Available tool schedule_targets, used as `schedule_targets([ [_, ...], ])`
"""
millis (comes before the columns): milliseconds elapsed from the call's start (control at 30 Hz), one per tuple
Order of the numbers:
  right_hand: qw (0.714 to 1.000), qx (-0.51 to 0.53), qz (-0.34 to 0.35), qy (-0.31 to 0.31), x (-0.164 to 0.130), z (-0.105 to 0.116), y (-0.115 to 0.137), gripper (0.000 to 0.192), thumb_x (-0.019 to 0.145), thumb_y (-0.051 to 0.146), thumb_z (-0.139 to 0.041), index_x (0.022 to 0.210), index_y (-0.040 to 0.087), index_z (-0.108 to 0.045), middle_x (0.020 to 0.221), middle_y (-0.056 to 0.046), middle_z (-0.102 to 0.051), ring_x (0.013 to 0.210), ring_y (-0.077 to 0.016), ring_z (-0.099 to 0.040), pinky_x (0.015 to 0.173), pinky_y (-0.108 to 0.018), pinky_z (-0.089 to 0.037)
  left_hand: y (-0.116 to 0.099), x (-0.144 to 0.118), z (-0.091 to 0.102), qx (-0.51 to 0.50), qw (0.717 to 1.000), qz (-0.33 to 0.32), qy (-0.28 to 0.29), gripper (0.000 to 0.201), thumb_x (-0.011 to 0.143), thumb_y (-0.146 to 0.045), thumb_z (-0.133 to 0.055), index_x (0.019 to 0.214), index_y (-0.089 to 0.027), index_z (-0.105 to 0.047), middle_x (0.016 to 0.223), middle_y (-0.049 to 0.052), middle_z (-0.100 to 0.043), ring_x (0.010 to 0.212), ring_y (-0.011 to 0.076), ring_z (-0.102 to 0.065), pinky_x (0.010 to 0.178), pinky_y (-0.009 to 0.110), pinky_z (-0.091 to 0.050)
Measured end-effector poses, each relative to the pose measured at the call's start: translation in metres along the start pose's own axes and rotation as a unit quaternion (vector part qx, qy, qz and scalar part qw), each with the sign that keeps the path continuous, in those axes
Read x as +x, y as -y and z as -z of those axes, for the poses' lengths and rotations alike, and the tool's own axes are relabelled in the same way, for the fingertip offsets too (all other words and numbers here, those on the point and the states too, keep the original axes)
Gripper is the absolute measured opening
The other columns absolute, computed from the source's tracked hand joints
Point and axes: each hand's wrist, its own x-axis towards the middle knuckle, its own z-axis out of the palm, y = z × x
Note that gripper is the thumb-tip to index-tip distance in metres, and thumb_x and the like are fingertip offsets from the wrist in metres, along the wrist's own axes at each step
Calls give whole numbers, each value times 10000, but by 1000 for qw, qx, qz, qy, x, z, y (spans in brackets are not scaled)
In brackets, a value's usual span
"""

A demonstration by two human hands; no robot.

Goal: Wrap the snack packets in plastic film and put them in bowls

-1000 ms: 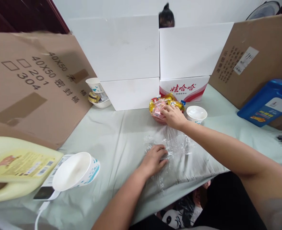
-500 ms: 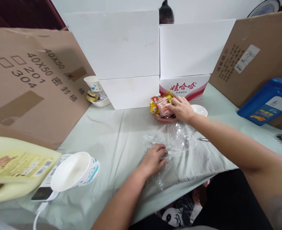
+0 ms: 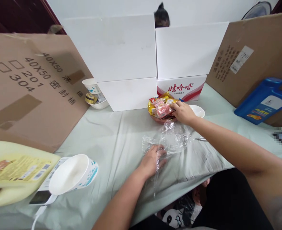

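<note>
A shallow pinkish bowl (image 3: 159, 120) on the cloth-covered table is heaped with wrapped snacks in yellow, red and pink. My right hand (image 3: 183, 112) reaches over its right side, fingers closed on a pink snack packet (image 3: 162, 110) at the top of the heap. Crumpled clear plastic bag (image 3: 173, 139) lies in front of the bowl. On its left part rests my left hand (image 3: 152, 159), fingers loosely curved and thumb apart. A strip of the clear film runs across that hand's fingers.
A white bowl (image 3: 197, 111) and a thin metal object (image 3: 200, 139) lie by my right arm. White boxes (image 3: 126, 94) stand behind. Left are a paper cup (image 3: 69, 174) and yellow jug (image 3: 18, 172); right, a blue bottle (image 3: 263, 100). Cardboard panels flank both sides.
My right hand has shifted slightly at the heap, and the pink packet has turned under its fingers. The clear film has moved, now lying across my left hand. The view has tilted a little.
</note>
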Motion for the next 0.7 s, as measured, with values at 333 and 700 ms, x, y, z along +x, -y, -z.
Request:
schedule_targets([
  [333, 999, 44, -25, -12, 13, -1, 0, 375, 897, 247, -496, 1258, 179, -574, 1145, -121, -658, 1055, -271, -574, 876, -359, -434, -1, 1, 1, -12, 999, 25, 18, 249, 827, -274, -650, 1061, -191, -664, 1252, 116, -597, 1151, 285, -542, 1001, 459, -459],
  [700, 991, 127, -23, -42, -8, 36, 18, 385, 887, 474, -502, 1003, 154, -682, 1157, -159, -600, 1117, -310, -500, 962, -449, -380, -2, 0, 0, 19, 999, 15, 20, 253, 851, -284, -627, 1076, -173, -655, 1276, 130, -583, 1176, 287, -534, 1015, 461, -458],
])
